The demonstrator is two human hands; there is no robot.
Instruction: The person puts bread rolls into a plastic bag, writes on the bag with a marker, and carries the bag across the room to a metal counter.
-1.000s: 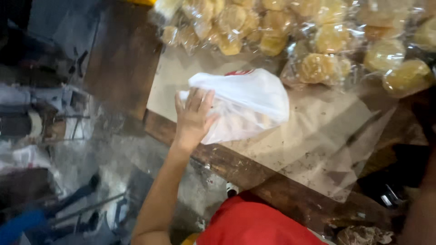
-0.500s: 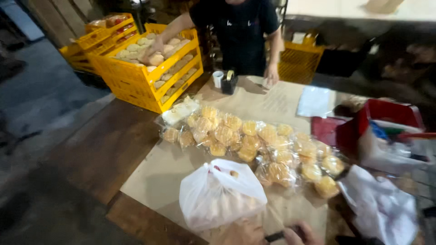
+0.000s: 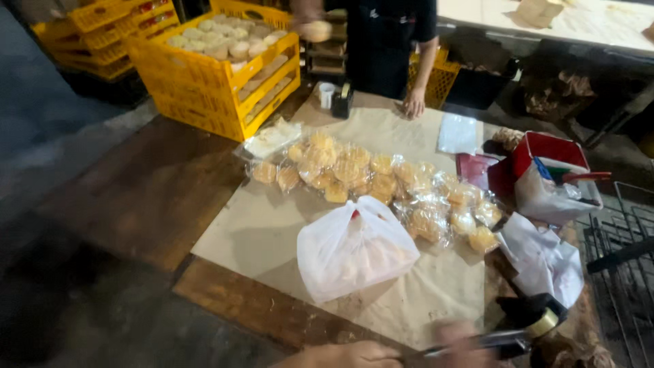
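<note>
1. Here, in the head view, a knotted white plastic bag (image 3: 354, 255), soft and bulging, sits on brown paper (image 3: 272, 232) spread over a worn wooden table (image 3: 150, 197).
2. At the bottom edge the person's left hand (image 3: 347, 356) lies low by the table's near rim, fingers together and flat as far as the blur shows; nothing is seen in it.
3. The right hand (image 3: 458, 341), blurred, is closed around a tape dispenser (image 3: 518, 330), dark with a tan roll at its far end, just right of the bag.
4. Behind the bag, round golden buns in clear crinkled wrap (image 3: 381, 180) run in a loose band across the paper.
5. Right of them a red box (image 3: 545, 153) holds a white liner and pens; a crumpled white bag (image 3: 545, 262) lies nearer.
6. Open paper stretches left of the knotted bag; bare wood beyond reaches the table's left edge.
7. Across the table a second person in dark clothes rests a hand (image 3: 413, 105) on the paper; yellow slatted crates (image 3: 218, 82) of buns stand stacked at the far left.
</note>
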